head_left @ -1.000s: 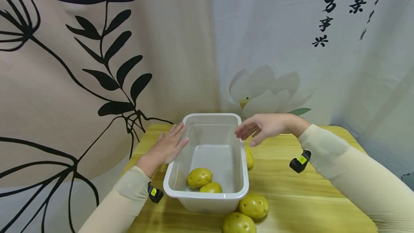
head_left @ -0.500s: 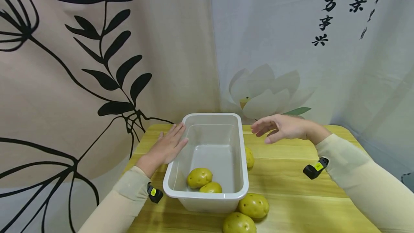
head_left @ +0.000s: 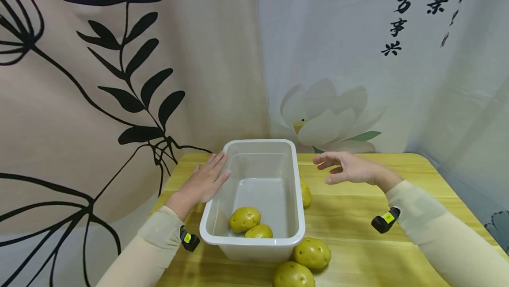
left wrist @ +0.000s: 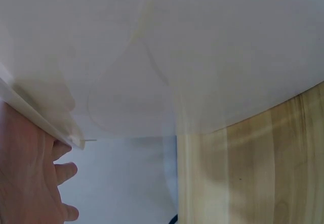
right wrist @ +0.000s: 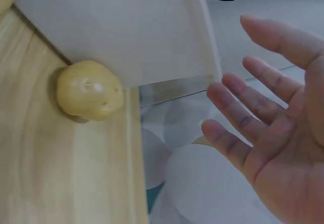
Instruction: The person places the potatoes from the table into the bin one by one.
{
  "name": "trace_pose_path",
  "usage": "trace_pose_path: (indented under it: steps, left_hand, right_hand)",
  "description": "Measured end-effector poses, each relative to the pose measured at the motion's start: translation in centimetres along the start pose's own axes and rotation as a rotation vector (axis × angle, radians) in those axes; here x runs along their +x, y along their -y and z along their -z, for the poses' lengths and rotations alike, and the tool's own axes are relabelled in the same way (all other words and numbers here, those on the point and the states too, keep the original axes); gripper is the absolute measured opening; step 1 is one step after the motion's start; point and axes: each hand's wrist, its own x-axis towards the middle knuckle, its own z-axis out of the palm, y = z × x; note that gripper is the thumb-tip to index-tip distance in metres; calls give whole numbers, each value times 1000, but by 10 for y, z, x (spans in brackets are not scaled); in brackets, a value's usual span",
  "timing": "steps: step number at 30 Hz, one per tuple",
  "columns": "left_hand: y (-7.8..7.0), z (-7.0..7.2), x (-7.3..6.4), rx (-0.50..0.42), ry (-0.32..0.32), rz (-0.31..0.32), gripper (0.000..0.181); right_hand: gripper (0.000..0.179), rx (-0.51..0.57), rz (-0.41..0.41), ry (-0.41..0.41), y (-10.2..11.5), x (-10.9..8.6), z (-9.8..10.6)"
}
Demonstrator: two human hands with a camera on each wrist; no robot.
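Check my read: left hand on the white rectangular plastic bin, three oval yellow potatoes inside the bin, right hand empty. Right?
One miss: the head view shows only two oval yellow potatoes inside the white rectangular plastic bin, not three. The rest stands: left hand on the bin, right hand empty.

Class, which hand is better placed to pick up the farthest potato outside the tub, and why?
Probably the right hand: it is empty, fingers apart, on the same side of the tub as that potato. The left hand rests on the opposite rim.
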Motion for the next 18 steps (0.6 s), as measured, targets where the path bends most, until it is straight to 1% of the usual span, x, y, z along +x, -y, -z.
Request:
trace_pose_path:
  steps: [11, 15, 18]
  left_hand:
    - [1, 1, -1, 7, 2, -2, 67]
    - [1, 0, -1, 10, 3, 0, 67]
    - [0, 0, 0, 17, 4, -3, 67]
  right_hand:
    - [75, -27, -4, -44, -33, 18, -28]
    - [79, -66, -21, -62, -46, 24, -36]
    - [79, -107, -20, -78, -58, 29, -44]
